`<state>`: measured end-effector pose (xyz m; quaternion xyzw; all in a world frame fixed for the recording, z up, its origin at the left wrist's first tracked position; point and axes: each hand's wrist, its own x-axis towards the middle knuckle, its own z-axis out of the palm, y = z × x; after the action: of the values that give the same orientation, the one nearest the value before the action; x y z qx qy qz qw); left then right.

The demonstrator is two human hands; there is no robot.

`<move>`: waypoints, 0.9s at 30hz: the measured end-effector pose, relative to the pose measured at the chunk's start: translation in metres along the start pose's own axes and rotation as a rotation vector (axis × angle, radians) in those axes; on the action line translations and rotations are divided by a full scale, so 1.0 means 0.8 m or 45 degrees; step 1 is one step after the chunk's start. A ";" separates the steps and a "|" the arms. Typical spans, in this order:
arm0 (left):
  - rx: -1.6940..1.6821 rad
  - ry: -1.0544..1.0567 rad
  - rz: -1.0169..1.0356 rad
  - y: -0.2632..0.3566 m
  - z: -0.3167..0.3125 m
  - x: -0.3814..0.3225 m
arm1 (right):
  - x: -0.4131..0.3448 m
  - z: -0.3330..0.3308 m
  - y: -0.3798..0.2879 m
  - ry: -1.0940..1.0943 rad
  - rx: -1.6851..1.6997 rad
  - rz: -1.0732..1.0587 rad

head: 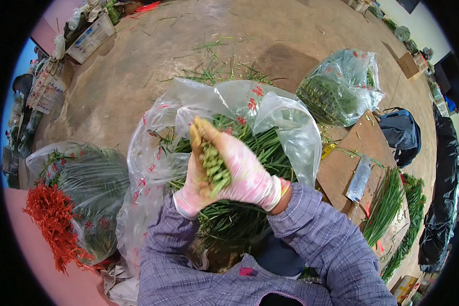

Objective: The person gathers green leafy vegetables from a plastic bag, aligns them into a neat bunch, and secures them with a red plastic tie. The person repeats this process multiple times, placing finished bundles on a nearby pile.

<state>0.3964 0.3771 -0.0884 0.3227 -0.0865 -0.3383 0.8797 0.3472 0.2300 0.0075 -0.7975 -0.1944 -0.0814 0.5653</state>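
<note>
In pink-and-white gloves with yellowish fingers, my left hand (197, 176) and my right hand (239, 164) press together around a bundle of green stalks (215, 168), its pale bumpy ends showing between the palms. The fingertips point away from me. Below them a large clear plastic bag (306, 141) with red print lies open, its rim folded outward. Long dark green leafy stalks (267, 149) fill it. The lower part of the bundle is hidden by my hands.
At left, red ties (53, 225) hang beside a filled bag (95, 191). At right, a cleaver (359, 178) lies on a board (338, 174), near green stalks (386, 210). Farther off are a backpack (401, 132), another filled bag (336, 91) and scattered trimmings (214, 70) on the floor.
</note>
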 end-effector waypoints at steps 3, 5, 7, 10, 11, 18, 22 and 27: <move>-0.200 -0.192 -0.282 0.073 0.107 -0.008 | 0.019 -0.029 -0.067 0.176 0.225 0.002; -0.150 -0.597 -0.434 0.137 0.183 -0.002 | 0.024 -0.057 -0.130 0.318 0.140 -0.114; 0.012 -0.773 -0.450 0.174 0.252 -0.004 | 0.029 -0.078 -0.193 0.473 0.221 -0.148; 0.097 -0.803 -0.418 0.191 0.325 -0.027 | 0.008 -0.099 -0.272 0.595 0.255 -0.303; 0.176 -0.953 -0.251 0.192 0.343 -0.034 | -0.003 -0.104 -0.292 0.629 0.385 -0.230; 1.367 -0.791 1.032 0.178 0.352 -0.109 | -0.105 -0.127 -0.336 1.052 0.334 0.029; 0.981 -1.325 0.404 0.090 0.320 -0.205 | -0.184 -0.129 -0.355 1.233 0.235 -0.102; -0.465 -1.059 -0.788 -0.091 0.359 -0.270 | -0.294 -0.084 -0.395 1.172 -0.752 -0.567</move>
<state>0.0875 0.3303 0.1033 0.0140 -0.2678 -0.6899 0.6724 0.0118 0.2062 0.2234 -0.7438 -0.0607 -0.5865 0.3149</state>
